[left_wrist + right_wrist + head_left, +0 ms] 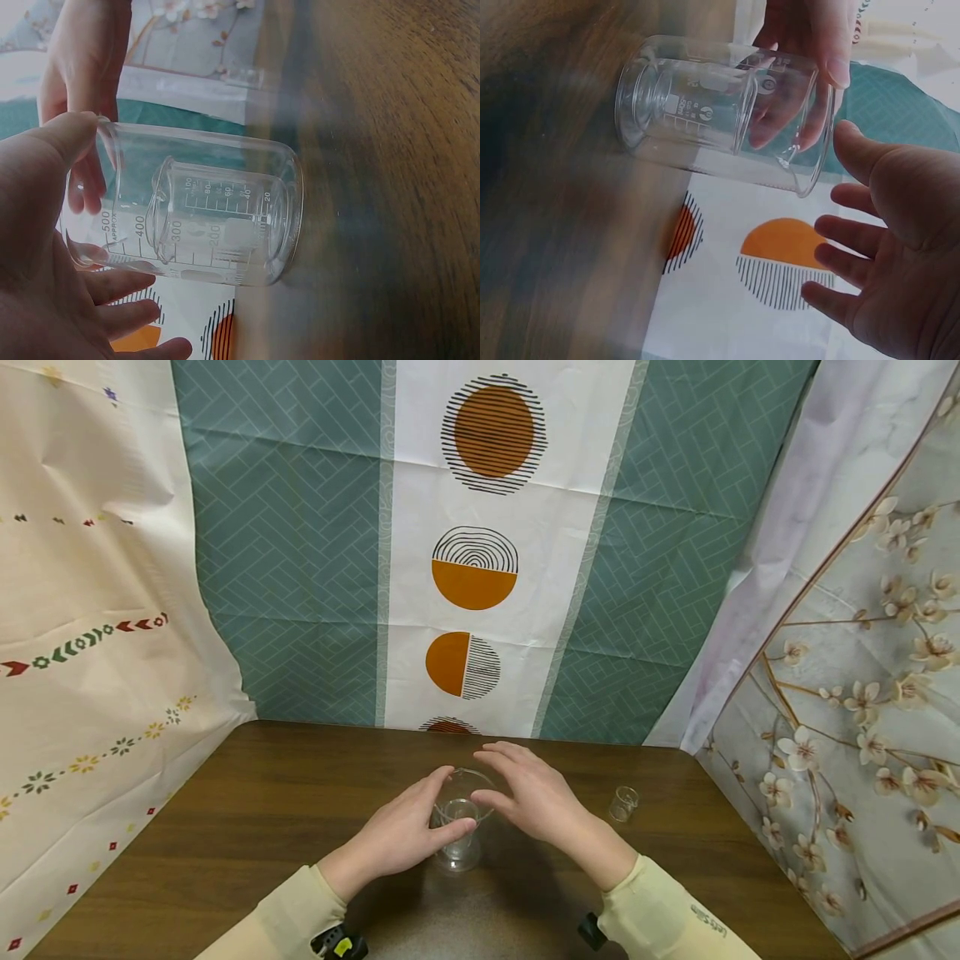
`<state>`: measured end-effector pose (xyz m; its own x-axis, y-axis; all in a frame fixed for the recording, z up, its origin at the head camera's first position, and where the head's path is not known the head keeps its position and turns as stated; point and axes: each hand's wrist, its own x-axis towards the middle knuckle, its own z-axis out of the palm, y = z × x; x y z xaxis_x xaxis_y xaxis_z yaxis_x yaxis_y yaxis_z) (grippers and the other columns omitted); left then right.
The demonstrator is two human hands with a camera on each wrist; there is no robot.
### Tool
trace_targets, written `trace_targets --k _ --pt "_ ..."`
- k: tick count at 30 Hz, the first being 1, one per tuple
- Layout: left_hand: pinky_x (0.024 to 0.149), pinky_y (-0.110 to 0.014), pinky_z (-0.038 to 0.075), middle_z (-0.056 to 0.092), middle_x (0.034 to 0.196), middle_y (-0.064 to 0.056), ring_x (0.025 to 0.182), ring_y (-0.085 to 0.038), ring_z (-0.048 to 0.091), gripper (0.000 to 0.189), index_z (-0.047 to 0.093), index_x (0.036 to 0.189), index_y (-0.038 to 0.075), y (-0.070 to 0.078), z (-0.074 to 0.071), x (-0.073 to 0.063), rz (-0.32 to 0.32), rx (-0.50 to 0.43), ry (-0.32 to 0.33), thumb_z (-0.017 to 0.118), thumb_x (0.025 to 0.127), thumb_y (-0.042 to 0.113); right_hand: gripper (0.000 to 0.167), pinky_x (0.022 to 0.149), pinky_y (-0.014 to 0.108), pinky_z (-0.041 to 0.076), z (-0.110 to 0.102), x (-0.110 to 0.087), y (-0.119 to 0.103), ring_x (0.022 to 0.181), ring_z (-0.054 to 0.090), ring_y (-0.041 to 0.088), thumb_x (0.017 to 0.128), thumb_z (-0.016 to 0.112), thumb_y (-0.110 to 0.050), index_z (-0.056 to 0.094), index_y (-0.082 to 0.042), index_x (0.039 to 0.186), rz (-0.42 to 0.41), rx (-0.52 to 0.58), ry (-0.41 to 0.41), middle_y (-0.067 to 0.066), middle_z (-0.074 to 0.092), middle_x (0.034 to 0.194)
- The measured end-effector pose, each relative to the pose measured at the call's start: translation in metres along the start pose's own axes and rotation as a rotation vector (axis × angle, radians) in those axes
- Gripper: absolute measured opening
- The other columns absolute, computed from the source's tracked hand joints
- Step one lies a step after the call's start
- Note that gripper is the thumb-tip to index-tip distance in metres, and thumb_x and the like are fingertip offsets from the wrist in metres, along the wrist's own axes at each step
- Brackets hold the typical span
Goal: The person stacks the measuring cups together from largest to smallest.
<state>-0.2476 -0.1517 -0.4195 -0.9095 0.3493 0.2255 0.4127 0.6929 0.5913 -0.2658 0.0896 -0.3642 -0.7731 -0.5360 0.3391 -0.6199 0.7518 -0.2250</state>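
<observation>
A large clear glass beaker (459, 858) stands upright on the table, marked up to 500 in the left wrist view. Inside it sits a smaller glass beaker (225, 206) with its own scale. My left hand (405, 827) holds the large beaker near the rim, thumb along the near side and fingers curved round the left side. On the other side is my right hand (528, 793), its fingers spread and relaxed. In the right wrist view the right thumb (859, 150) comes right up to the rim, while the other fingers extend past it.
Another small glass beaker (623, 804) stands on the brown wooden table (285, 793), right of my right hand. A green and white patterned cloth (300, 527) hangs behind the table. Further printed cloths hang at the left (90, 568) and right (862, 693).
</observation>
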Motion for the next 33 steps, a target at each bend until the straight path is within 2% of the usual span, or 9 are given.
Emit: trace_targets --k 13,33 --pt "0.112 -0.065 0.049 0.056 0.162 -0.011 0.146 -0.035 0.057 0.099 0.040 0.168 0.008 0.0012 -0.0006 -0.0008 -0.001 -0.009 0.005 0.071 0.098 0.071 0.062 0.116 0.061 0.047 -0.0026 -0.0059 0.0052 0.153 0.049 0.035 0.102 0.081 -0.043 0.065 -0.014 0.154 -0.023 -0.031 0.036 0.011 0.059 0.160" --pt "0.111 -0.065 0.050 0.057 0.162 -0.012 0.145 -0.035 0.058 0.099 0.040 0.168 0.008 0.0017 -0.0016 -0.0013 0.003 -0.012 0.003 0.072 0.098 0.071 0.062 0.118 0.059 0.045 -0.0058 -0.0098 0.0079 0.153 0.049 0.035 0.102 0.081 -0.043 0.065 -0.013 0.154 -0.016 -0.049 0.037 0.010 0.059 0.160"
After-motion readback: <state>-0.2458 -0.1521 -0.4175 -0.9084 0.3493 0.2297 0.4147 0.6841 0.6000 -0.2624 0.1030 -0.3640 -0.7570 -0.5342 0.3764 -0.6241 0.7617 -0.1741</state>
